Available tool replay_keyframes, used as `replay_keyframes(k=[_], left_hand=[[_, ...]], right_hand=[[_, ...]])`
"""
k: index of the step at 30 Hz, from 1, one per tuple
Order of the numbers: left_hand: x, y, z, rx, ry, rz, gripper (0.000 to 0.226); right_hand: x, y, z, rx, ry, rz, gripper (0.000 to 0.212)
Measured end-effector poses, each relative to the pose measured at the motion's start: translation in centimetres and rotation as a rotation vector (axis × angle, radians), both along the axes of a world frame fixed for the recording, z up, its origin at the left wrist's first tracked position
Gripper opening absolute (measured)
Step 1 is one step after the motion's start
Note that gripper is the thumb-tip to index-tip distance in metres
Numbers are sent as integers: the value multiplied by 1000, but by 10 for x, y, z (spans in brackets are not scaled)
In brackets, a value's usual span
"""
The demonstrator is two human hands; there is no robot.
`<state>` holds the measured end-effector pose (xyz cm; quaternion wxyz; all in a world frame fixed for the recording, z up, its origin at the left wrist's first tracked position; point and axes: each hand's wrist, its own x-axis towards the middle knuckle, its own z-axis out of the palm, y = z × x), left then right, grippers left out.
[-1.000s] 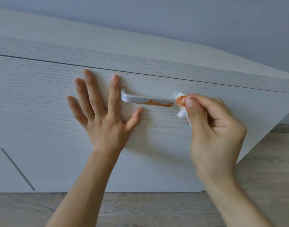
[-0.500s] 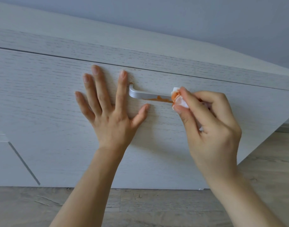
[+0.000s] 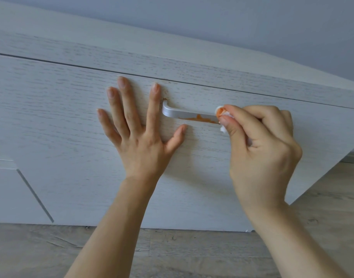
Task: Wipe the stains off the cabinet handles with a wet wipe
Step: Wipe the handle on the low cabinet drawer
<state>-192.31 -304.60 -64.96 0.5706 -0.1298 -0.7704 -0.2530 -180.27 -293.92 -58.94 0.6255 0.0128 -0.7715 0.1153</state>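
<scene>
A silver bar handle (image 3: 179, 112) sits on the white wood-grain cabinet front (image 3: 61, 121). An orange stain (image 3: 199, 118) runs along the handle's lower edge, and a small orange smear marks the door above its left end. My right hand (image 3: 258, 145) pinches a crumpled white wet wipe (image 3: 220, 112), stained orange, against the right part of the handle. Its fingers hide the handle's right end. My left hand (image 3: 138, 133) lies flat with fingers spread on the door just left of the handle.
The cabinet's top panel (image 3: 172, 63) juts out above the door. A second white cabinet front (image 3: 9, 193) sits at lower left. Grey wood floor (image 3: 192, 249) runs below, and a pale wall (image 3: 252, 27) lies behind.
The wipe in my right hand slid left along the handle and then back to the right. My left hand stayed flat on the door.
</scene>
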Motion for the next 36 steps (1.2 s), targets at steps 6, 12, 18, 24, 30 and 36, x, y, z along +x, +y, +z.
replay_keyframes(k=[6, 12, 18, 24, 30, 36], left_hand=[[1, -2, 0, -8, 4, -10, 73], [1, -2, 0, 0, 1, -20, 72], [0, -3, 0, 0, 0, -17, 73], [0, -2, 0, -1, 9, -16, 74], [2, -1, 1, 0, 8, -29, 73], [1, 0, 0, 3, 11, -36, 73]], right_hand=[[5, 0, 2, -114, -16, 108, 12], [0, 2, -2, 53, -63, -12, 18], [-5, 10, -5, 173, -26, -57, 19], [-8, 14, -9, 202, 17, -37, 19], [-14, 21, -9, 353, 20, -58, 20], [-14, 19, -8, 268, 57, 15, 16]])
